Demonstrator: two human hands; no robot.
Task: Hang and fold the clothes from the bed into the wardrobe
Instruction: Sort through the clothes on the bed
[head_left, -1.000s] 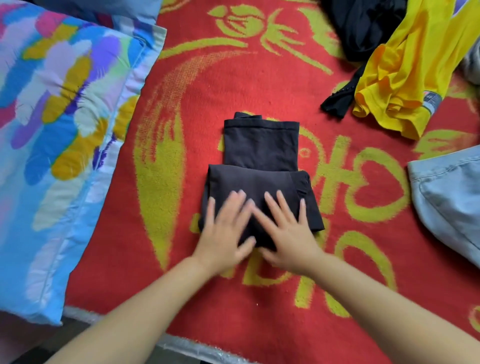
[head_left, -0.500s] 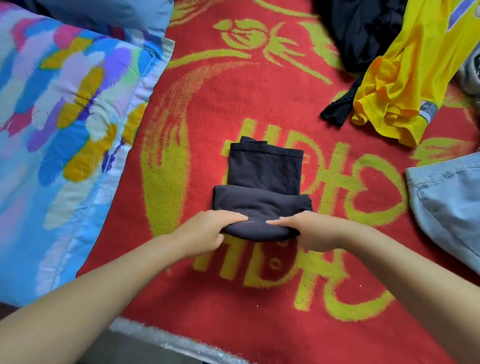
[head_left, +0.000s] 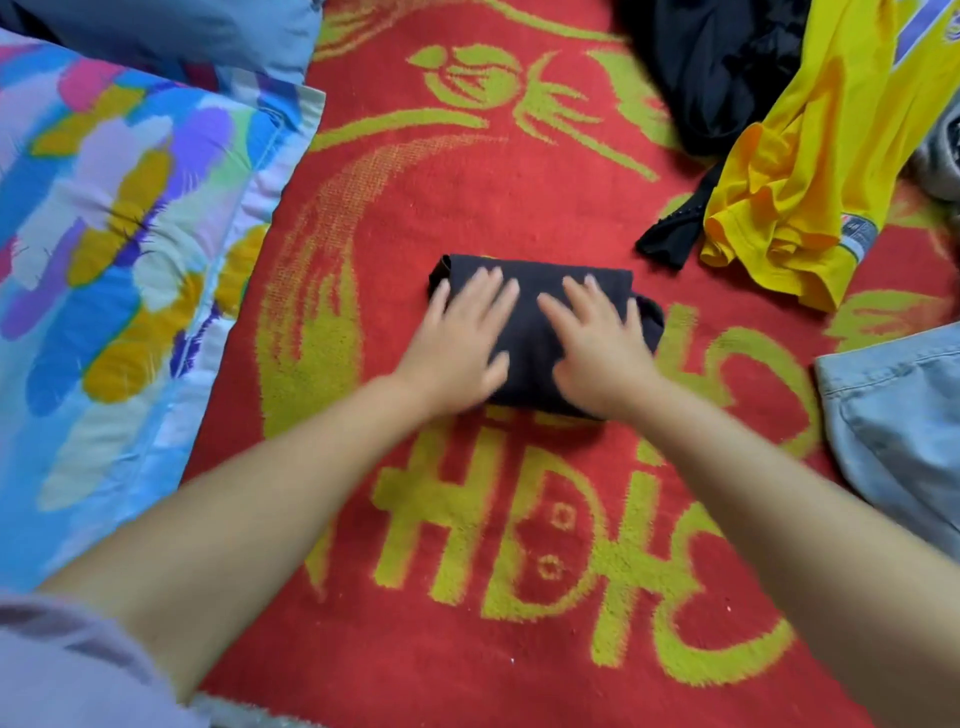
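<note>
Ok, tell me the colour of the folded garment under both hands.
Black, plain, no pattern: the folded garment, seen in the head view.

A folded garment lies at the middle of the frame on a blanket, with the left hand and right hand flat on it side by side. A pillow fills the left edge. At upper right a shirt overlaps a dark heap behind it, and jeans lie at the right edge below.

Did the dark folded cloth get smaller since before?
Yes. The dark folded cloth lost its far flap: it was folded over, leaving one compact bundle on the red and yellow blanket.
</note>
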